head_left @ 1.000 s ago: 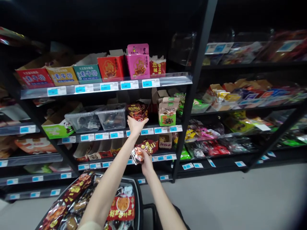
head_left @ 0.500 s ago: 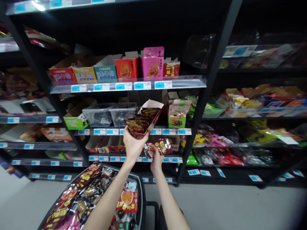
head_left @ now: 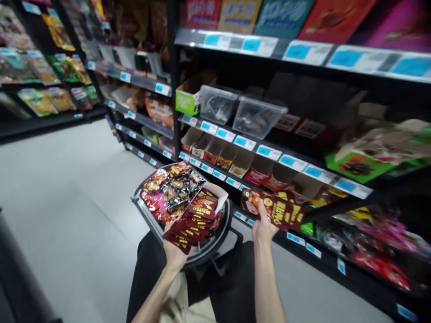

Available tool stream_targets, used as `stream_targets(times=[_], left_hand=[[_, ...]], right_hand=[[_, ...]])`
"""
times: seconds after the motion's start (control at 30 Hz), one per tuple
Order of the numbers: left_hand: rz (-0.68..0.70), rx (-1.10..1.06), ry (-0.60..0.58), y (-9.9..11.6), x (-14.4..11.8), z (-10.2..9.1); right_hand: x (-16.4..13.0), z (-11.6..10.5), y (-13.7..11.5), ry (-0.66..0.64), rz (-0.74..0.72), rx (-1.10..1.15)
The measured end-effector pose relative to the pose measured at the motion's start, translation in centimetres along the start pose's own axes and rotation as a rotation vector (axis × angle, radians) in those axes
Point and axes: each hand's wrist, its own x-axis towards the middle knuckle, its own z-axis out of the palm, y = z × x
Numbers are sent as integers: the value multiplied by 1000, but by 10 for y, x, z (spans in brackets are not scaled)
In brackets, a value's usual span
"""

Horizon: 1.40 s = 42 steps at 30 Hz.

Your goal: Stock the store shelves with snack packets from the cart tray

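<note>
Lowered from shelf: snack box (head_left: 197, 215) in left hand (head_left: 175, 253) (labels blurred)

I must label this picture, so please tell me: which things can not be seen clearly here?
Head view only:
- Basket contents: partly hidden by the box in the left hand.
- Packet print in the right hand: blurred.
- Right shelf goods: smeared by motion.
- Price tags: too small.

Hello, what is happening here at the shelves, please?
A person stands at snack shelves in a shop. The left hand holds an open display box of dark red packets, above a basket full of snacks. The right hand holds a few similar red packets near the lower shelf.
</note>
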Motion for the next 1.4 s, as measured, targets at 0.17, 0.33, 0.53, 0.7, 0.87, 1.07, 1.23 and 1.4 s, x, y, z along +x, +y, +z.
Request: stream_targets(times=[0.17, 0.33, 0.53, 0.7, 0.87, 1.07, 1.23, 1.4], left_hand=[[-38, 80, 20, -38, -24, -9], [139, 47, 26, -52, -26, -7], [203, 71, 82, -49, -23, -7], [218, 85, 26, -50, -21, -8], [220, 83, -1, -52, -20, -7], [211, 74, 10, -50, -19, -7], [201, 75, -3, -51, -20, -8], [201, 67, -15, -52, -21, -8]], right_hand=[[-55, -13, -14, -440, -87, -277], [-68, 13, 1, -916, -203, -348], [-55, 26, 8, -1178, -300, -359], [-46, 42, -7, -1356, -176, -581], [-21, 56, -36, -1685, 52, -472], [-17, 57, -36, -1587, -392, -777], [-39, 58, -25, -1682, -679, -1060], [-31, 83, -21, -1778, -382, -1032]])
